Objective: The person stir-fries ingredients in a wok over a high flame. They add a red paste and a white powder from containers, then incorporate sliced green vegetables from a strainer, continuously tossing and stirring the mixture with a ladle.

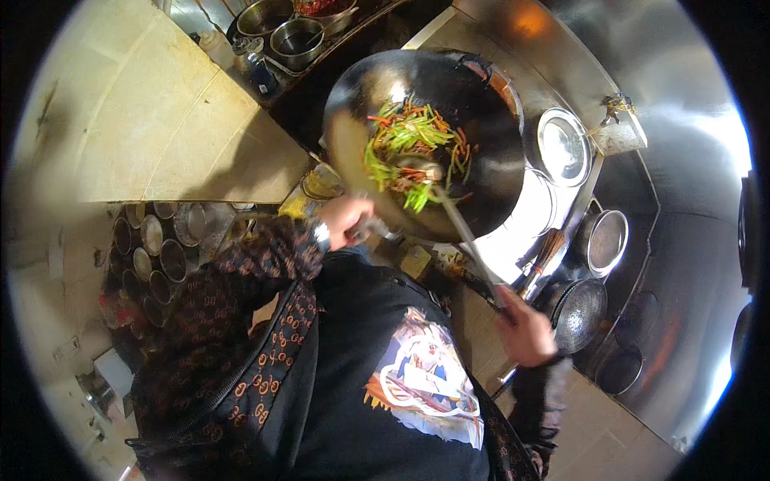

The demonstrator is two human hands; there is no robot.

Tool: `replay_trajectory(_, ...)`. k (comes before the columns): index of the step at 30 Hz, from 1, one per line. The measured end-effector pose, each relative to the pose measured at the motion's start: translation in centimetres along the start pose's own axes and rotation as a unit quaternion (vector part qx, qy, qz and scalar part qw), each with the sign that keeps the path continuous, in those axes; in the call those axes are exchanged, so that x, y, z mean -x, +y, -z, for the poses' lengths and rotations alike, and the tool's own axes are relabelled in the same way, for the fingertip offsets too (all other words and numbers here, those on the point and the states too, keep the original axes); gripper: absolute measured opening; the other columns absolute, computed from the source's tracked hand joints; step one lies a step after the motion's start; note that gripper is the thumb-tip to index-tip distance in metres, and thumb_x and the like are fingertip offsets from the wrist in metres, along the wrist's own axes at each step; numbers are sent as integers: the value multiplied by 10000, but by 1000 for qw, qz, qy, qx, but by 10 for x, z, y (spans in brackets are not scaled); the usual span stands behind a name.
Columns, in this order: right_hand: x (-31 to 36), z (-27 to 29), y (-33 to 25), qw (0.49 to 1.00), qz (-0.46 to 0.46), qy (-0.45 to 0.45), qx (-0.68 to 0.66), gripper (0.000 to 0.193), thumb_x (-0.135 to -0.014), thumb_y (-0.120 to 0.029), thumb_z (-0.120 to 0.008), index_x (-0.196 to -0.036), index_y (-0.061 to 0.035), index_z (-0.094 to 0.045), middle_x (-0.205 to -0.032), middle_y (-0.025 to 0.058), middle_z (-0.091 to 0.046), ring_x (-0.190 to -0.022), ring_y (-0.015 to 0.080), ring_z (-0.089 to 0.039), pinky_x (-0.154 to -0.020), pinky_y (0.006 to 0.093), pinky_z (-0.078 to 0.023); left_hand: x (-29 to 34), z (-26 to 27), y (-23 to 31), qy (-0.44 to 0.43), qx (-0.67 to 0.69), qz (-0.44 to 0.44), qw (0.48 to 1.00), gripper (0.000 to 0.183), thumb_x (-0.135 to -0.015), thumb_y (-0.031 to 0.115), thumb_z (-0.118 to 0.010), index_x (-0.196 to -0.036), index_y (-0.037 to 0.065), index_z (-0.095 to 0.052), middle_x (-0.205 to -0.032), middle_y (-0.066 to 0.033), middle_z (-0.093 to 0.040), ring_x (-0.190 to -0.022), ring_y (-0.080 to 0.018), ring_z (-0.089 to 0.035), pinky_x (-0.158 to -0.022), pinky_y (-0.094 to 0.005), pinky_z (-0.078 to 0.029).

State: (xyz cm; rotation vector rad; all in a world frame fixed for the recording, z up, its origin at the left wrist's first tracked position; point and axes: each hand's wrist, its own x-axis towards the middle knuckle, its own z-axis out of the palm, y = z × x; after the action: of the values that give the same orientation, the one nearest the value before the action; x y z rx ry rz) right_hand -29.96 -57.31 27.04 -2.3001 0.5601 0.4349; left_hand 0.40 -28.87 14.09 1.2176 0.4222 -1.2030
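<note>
— What's the surface like?
— A steel stove point(553, 200) by shiny steel walls; the wok point(425, 136) of vegetable strips point(409, 148) sits at its near edge.
— And the hands?
— Left hand point(345, 220) is closed on the wok handle, right hand point(525, 329) closed around the ladle point(461, 228).

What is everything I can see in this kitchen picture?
wok: one, black, top centre, on the stove
vegetable strips: many, green and orange, inside the wok
ladle: one, metal, bowl among the strips
round lid: one, silver, right of the wok
metal pots: several, steel, top left
metal cups: many, steel, left rack
dark strainer: one, lower right
left hand: one, gripping the wok's near edge
right hand: one, holding the ladle handle
</note>
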Motion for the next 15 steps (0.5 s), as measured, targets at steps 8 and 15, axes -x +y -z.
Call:
replay_trajectory(8, -167, 3, -46, 981, 20, 193, 19, 647, -859, -120, -637, -1473, -122, -432, -745, 137, -642, -631, 201, -622, -603, 375, -509, -113, -134, 51, -42, -44, -69, 996, 165, -877, 186, -546, -774, 60, -574, -656, -74, -587, -498, -156, -543, -376, -270, -375)
replay_trajectory(15, -103, 20, -22, 963, -245, 35, -107, 607, -835, -13, -646, -1422, -77, -509, -1022, 167, -707, -892, 239, -665, -804, 358, -539, -171, -139, 61, -44, -80, -40, 995, 144, -898, 160, -519, -850, 26, -540, -681, -113, -577, -479, -152, -514, -364, -276, -335)
